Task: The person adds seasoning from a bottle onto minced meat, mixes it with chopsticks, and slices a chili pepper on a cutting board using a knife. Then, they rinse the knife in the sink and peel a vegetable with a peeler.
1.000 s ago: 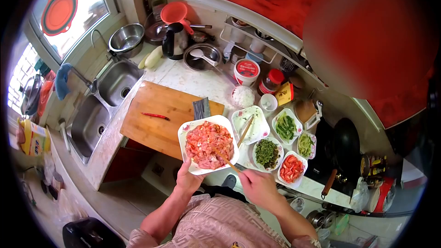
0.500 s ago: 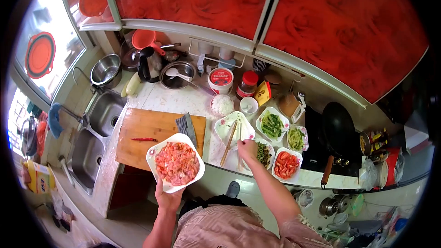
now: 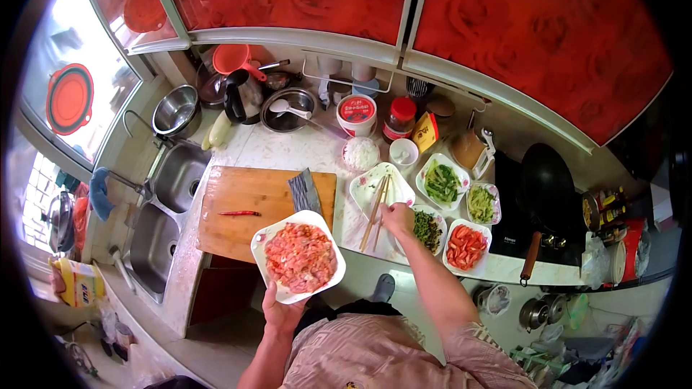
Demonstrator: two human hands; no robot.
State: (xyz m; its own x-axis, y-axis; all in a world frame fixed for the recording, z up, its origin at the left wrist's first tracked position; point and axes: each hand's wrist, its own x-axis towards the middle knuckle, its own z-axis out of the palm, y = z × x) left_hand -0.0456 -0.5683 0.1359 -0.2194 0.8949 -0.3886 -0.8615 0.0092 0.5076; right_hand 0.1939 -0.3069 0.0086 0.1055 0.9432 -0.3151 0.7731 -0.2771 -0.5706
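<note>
My left hand (image 3: pixel 280 310) holds a square white bowl (image 3: pixel 257 248) from below at its near edge, with chopped raw meat (image 3: pixel 299 258) inside. The bowl is over the front edge of the wooden cutting board (image 3: pixel 270 189). Two wooden chopsticks (image 3: pixel 373 222) lie across a nearly empty white dish (image 3: pixel 360 186), their lower ends past its near rim. My right hand (image 3: pixel 398 220) is beside them, fingers pinched on the right-hand chopstick. Just right of that hand is a dish of chopped dark greens (image 3: pixel 427 230).
A red chili (image 3: pixel 239 213) and a dark strip (image 3: pixel 304 191) lie on the board. Dishes of green vegetables (image 3: pixel 442 181) and red slices (image 3: pixel 466 247) stand to the right, near a black wok (image 3: pixel 546 184). The double sink (image 3: pixel 155 245) is at left; red cabinets (image 3: pixel 533 36) hang above.
My right hand has left the meat bowl and moved to the dish with the chopsticks. The meat bowl has moved left and down, away from that dish. The camera view has shifted.
</note>
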